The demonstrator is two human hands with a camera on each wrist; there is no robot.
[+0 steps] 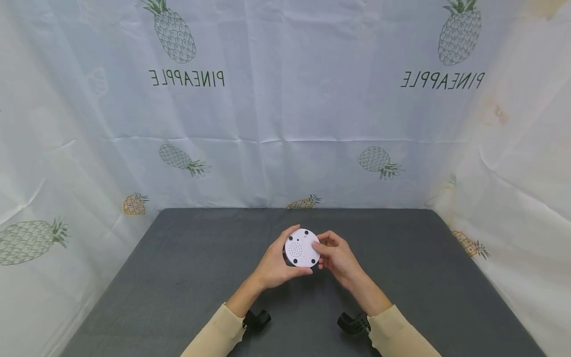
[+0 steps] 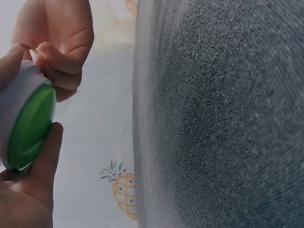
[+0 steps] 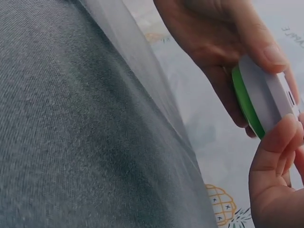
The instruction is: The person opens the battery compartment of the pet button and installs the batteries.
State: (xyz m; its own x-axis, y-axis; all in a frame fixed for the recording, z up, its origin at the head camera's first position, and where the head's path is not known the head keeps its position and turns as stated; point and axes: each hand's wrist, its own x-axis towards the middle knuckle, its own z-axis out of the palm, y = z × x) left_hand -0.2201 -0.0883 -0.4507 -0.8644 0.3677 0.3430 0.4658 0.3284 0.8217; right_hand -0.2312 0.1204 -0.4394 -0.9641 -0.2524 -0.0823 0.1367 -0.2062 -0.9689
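Note:
A round white device (image 1: 295, 251) with a patch of small speaker holes and several black feet faces up in the head view. Its other side is a glossy green dome (image 2: 32, 128), seen in the left wrist view. My left hand (image 1: 275, 264) grips the rim from the left, thumb along the near edge and fingers on the far edge. On the right edge, my right hand (image 1: 337, 258) pinches it, with the thumb over the white face. A small dark slot (image 3: 291, 98) shows on the white side in the right wrist view. Both hands hold the device above the table.
A dark grey cloth-covered table (image 1: 187, 287) lies under the hands. White curtains (image 1: 312, 109) printed with pineapples hang behind it and on both sides. Black wrist mounts (image 1: 257, 321) sit on both wrists, close to the beige sleeves (image 1: 218, 334).

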